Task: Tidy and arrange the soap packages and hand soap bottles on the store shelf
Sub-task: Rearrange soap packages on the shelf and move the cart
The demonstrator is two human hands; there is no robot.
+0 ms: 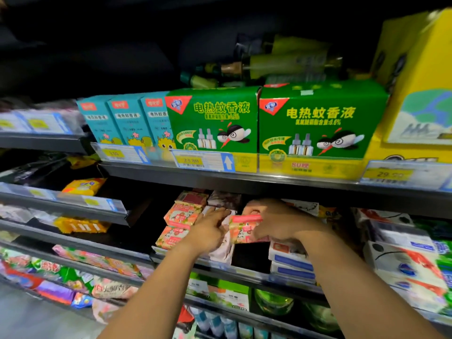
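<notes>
Both hands reach into the middle shelf (244,270), under the green mosquito-liquid boxes. My right hand (274,221) grips a pink flowered soap package (243,228) from above, fingers curled over its right end. My left hand (210,228) lies beside it with straight fingers against pale soap packages (223,250) stacked below. To the left stands a stack of pink and orange soap packages (181,216). White and blue soap boxes (291,260) sit below my right hand.
Green boxes (318,126) and teal boxes (122,118) fill the shelf above, with a yellow carton (415,81) at right. White soap packs (403,260) crowd the right side. Yellow packs (83,187) lie at left. Lower shelves hold more packages and green bottles (274,302).
</notes>
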